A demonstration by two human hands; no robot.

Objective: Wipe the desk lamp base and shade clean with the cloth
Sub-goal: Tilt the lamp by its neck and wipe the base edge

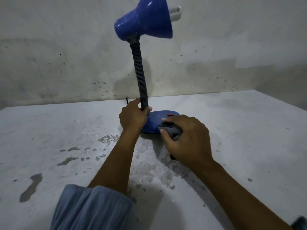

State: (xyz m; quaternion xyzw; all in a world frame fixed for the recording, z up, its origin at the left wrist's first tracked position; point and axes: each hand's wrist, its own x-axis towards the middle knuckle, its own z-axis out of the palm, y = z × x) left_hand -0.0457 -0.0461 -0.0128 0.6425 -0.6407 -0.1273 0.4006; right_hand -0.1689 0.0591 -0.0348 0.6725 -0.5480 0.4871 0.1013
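A blue desk lamp stands on a worn grey surface. Its round blue base [155, 119] carries a red switch [169, 115]. A black ribbed flexible neck [139, 75] rises to the blue shade [146, 20], which tilts to the right with a white bulb [175, 12] poking out. My left hand [132, 117] grips the bottom of the neck just above the base. My right hand [186, 138] holds a bunched grey cloth [171, 131] and presses it on the front right of the base.
The stained grey tabletop [66, 146] runs back to a spotted pale wall [66, 55]. A thin dark cord end [127, 100] shows behind my left hand. A dark object [300, 223] peeks in at the bottom right corner.
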